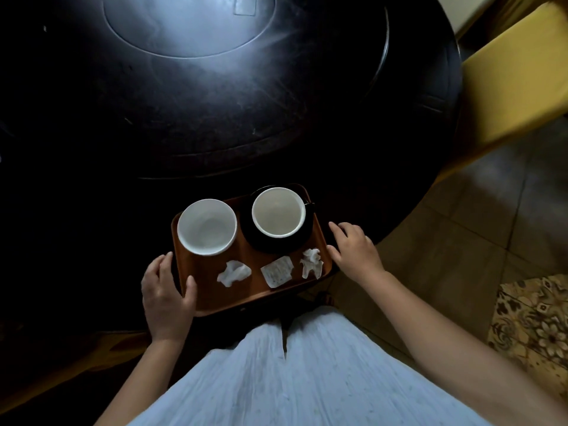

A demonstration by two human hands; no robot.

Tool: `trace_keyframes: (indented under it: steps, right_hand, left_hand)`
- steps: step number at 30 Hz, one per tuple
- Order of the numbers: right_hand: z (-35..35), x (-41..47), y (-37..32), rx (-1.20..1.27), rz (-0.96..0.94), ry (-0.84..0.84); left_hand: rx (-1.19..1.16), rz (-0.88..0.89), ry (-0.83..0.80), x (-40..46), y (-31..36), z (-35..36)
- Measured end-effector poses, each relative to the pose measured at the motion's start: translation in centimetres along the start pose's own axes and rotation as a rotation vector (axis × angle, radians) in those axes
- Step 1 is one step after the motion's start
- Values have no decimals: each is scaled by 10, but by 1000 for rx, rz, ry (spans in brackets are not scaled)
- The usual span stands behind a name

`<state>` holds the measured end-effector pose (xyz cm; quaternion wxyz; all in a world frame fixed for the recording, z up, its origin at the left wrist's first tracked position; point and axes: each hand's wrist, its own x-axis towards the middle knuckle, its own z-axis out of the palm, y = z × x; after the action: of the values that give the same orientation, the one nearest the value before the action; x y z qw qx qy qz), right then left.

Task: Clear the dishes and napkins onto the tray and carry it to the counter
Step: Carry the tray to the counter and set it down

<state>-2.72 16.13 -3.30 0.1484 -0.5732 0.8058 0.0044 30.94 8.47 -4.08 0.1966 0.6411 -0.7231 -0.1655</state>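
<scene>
The loaded tray [215, 298] sits at the table's [92, 149] near edge, long axis left–right between us. Our left hand [166, 293] grasps its left rim; our right hand [353, 250], unclenched, touches its right rim.

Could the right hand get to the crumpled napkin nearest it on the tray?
Probably yes. The right hand rests at the tray's right edge, and the crumpled napkin lies just inside that edge with nothing between them.
</scene>
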Motion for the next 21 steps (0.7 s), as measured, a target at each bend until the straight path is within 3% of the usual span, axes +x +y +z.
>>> trace_keyframes:
  steps: [6, 15, 21]
  right_hand:
    - [-6, 27, -29, 155, 104, -45]
    - [-9, 60, -33, 361, 288, -129]
    - [-10, 65, -29, 465, 309, -173]
  left_hand:
    - [-14, -306, -197, 21, 4, -1]
    - [21, -349, -346, 56, -1, -3]
    - [-115, -398, -476, 70, -8, -12]
